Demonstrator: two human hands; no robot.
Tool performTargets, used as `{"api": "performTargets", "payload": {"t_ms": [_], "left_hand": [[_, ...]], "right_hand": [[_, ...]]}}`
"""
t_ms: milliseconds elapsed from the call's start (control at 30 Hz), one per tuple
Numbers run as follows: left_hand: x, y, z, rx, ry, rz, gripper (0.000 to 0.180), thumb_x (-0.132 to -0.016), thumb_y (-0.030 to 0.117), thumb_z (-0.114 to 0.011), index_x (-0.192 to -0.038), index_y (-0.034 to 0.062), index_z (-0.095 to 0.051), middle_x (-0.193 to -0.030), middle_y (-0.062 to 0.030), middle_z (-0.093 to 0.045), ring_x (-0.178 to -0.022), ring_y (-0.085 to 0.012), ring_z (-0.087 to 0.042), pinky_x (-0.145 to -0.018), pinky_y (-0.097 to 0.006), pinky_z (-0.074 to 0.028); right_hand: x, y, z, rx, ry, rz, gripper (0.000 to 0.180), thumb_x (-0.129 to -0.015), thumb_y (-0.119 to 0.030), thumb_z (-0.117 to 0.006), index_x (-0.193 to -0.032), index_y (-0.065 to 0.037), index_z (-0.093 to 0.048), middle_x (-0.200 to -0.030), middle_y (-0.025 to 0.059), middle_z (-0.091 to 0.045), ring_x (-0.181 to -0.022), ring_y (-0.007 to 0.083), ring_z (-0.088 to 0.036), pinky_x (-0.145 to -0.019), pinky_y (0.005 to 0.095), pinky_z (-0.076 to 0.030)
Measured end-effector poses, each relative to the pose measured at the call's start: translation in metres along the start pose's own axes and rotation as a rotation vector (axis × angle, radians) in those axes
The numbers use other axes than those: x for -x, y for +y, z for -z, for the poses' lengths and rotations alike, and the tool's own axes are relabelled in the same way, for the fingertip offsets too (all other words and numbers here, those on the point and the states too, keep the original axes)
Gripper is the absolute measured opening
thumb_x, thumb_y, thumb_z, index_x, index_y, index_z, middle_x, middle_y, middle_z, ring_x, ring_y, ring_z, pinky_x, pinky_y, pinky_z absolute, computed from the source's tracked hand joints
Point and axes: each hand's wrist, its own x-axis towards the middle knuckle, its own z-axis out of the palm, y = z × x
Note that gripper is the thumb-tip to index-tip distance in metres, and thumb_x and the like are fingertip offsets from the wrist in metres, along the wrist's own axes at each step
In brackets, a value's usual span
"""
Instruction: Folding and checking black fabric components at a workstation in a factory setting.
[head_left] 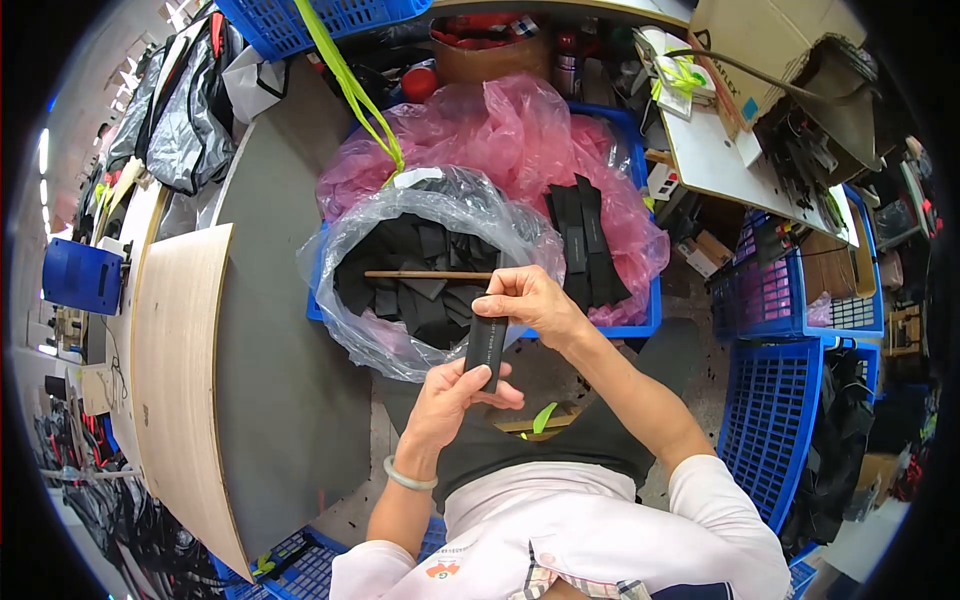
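Observation:
A flat black fabric strip (485,345) with small pale print stands between my hands. My left hand (445,400) pinches its lower end, the thumb on the front and the fingers behind. At its upper end my right hand (535,300) is closed, thumb and forefinger pressed on the strip. A thin brown stick (425,274) juts leftward from the right hand, which seems to hold it too. Beneath, a clear plastic bag (340,330) stands open, full of similar black pieces (425,300). Several longer black strips (590,245) lie right of the bag, on pink plastic sheeting (450,125).
A blue crate (640,200) holds the bag and the sheeting. To the left are a grey surface (290,400) and a plywood board (185,390). Blue baskets (770,430) stand on the right, below a white shelf (710,150). A yellow-green strap (350,85) hangs over the bag.

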Motion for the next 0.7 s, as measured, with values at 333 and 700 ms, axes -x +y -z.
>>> {"api": "performTargets", "payload": {"t_ms": [333,700], "left_hand": [[0.01,-0.022,-0.02,0.195,-0.012,0.071,0.034,-0.094,0.018,-0.048,-0.111,-0.0108,-0.052,-0.095,-0.024,-0.064,-0.088,-0.0346,-0.065,-0.08,-0.042,-0.053],[0.027,-0.06,0.015,0.561,0.181,0.233,0.039,-0.095,0.021,-0.047,-0.117,-0.0115,-0.047,-0.103,-0.0254,-0.061,-0.09,-0.0332,-0.064,-0.08,-0.039,-0.053]], "right_hand": [[0.016,0.02,-0.006,-0.135,-0.022,-0.075,0.023,-0.078,-0.019,-0.071,-0.064,-0.008,-0.057,-0.06,-0.0042,-0.053,-0.053,0.0025,-0.045,-0.05,0.0188,-0.035],[-0.051,0.097,-0.01,0.674,0.14,-0.007,0.027,-0.076,-0.027,-0.067,-0.072,0.0,-0.064,-0.062,0.0109,-0.062,-0.059,0.0211,-0.061,-0.055,0.0345,-0.047]]}}
